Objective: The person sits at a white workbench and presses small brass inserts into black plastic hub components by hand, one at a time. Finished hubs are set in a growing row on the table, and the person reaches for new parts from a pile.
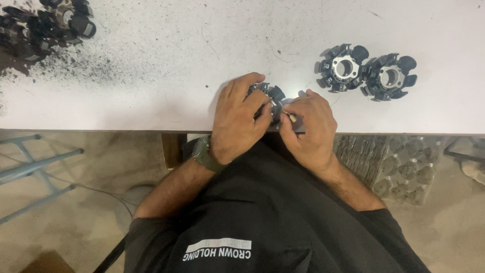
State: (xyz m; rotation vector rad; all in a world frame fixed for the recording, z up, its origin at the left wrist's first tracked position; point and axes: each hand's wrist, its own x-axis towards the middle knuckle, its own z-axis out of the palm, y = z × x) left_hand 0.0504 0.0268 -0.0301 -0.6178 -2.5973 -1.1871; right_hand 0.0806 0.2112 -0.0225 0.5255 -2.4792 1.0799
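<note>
My left hand [238, 117] is closed over a black ring-shaped motor part with radial poles [273, 93] at the near edge of the white table [151, 101]. Most of that part is hidden under my fingers. My right hand [309, 129] sits just right of it, fingers pinched on a small light-coloured piece [292, 117] pressed against the part's side. A dark watch [204, 154] is on my left wrist.
Two similar black and silver ring parts [344, 67] [389, 77] lie side by side at the table's right. A pile of dark parts [48, 23] and black dust [86, 65] lies at the far left. A blue metal frame [35, 164] stands on the floor at left.
</note>
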